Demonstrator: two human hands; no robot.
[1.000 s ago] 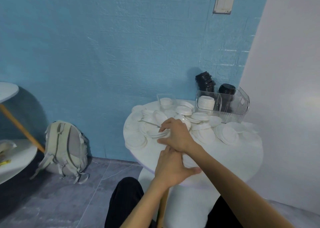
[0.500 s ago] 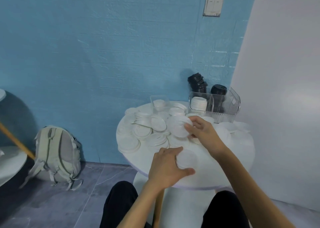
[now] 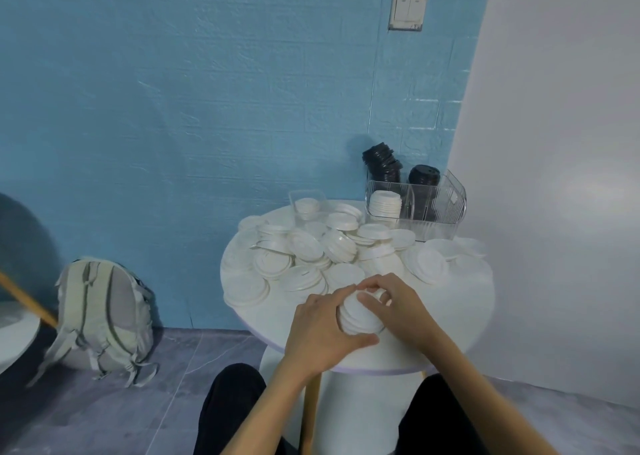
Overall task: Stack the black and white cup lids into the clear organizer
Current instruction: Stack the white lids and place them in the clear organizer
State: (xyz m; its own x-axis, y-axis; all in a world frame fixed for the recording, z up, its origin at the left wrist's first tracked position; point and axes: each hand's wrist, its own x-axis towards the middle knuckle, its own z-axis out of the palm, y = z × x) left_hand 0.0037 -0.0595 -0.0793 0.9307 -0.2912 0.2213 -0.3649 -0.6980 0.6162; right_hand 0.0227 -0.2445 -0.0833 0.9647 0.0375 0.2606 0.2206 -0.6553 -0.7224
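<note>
A small stack of white lids (image 3: 356,316) sits near the front of the round white table (image 3: 457,312). My left hand (image 3: 323,330) grips the stack from the left, thumb under its front. From the right, my right hand (image 3: 398,307) curls its fingers over the top lid. Many loose white lids (image 3: 304,247) cover the table's far half. The clear organizer (image 3: 420,207) stands at the back right. It holds a white lid stack (image 3: 384,203) and two black lid stacks (image 3: 382,165).
A small clear cup (image 3: 306,203) with white lids stands at the table's back. The blue wall is behind and a white wall (image 3: 554,177) is close on the right. A grey backpack (image 3: 104,312) lies on the floor to the left, beside another white table (image 3: 17,326).
My right hand has come back from the loose lids with a white lid and set it onto the stack that my left hand holds. The camera has shifted slightly.
</note>
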